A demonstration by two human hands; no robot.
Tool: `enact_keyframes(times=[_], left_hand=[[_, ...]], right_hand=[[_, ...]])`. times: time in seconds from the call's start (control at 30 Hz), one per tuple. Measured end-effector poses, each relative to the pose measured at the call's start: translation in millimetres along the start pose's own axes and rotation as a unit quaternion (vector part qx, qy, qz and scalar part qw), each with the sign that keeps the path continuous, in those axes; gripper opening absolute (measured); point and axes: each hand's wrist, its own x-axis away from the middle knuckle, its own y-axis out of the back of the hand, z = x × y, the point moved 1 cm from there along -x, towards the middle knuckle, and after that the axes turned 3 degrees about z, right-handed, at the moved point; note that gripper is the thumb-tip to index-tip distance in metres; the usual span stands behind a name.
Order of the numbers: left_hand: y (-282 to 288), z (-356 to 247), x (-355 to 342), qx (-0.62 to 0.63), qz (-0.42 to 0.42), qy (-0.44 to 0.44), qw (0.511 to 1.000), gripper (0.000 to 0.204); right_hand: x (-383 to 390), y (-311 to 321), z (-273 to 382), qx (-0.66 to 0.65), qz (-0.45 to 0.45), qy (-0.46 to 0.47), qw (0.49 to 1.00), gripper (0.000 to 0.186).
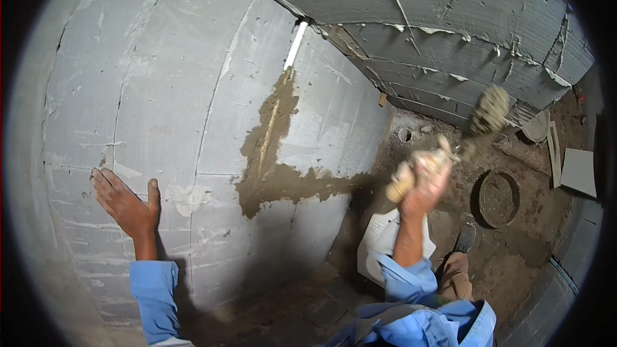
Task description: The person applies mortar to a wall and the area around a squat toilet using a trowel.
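Note:
My left hand point(125, 205) lies flat on the grey block wall point(160, 90), fingers stretched and thumb out to the side. My right hand point(424, 186), smeared by motion, is closed round the wooden handle of a trowel point(400, 187). A heap of wet mortar point(490, 110) rides on the trowel's far end, and the blade is largely hidden or blurred. Between my hands, an L-shaped band of brown mortar point(273, 177) is spread on the wall. A white pipe point(295, 46) comes out of the top of that band, near the corner.
On the dirt floor to the right stands a round mortar pan point(482, 202). A white ribbed fixture point(379, 234) sits beneath my right forearm. An open pipe end point(405, 135) is near the corner, and a white panel point(578, 172) leans at far right. My shoe point(466, 238) is beside the pan.

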Motion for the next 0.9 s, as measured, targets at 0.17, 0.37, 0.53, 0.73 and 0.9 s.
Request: enact_keyframes(times=[0.17,0.37,0.53,0.73,0.9], left_hand=[[-6.2,5.7,0.5,-0.003,-0.015,-0.008,1.000,0.094],[-7.6,5.0,-0.3,-0.003,-0.015,-0.006,1.000,0.093],[-14.6,5.9,3.1,-0.014,-0.029,-0.020,0.999,0.091],[-19.1,5.9,4.5,-0.027,-0.040,-0.031,0.998,0.089],[-21.2,5.8,5.7,-0.035,-0.040,-0.038,0.998,0.087]], right_hand=[[15.4,-164.1,-76.2,0.367,0.180,-0.067,0.910,0.044],[215.1,-108.8,-44.8,0.248,0.363,-0.088,0.894,0.043],[164.3,-65.2,-138.7,0.046,0.200,-0.313,0.927,0.028],[25.6,-141.5,-209.1,0.256,0.144,-0.115,0.949,0.027],[-20.1,-180.1,-223.9,0.290,0.162,-0.083,0.939,0.032]])
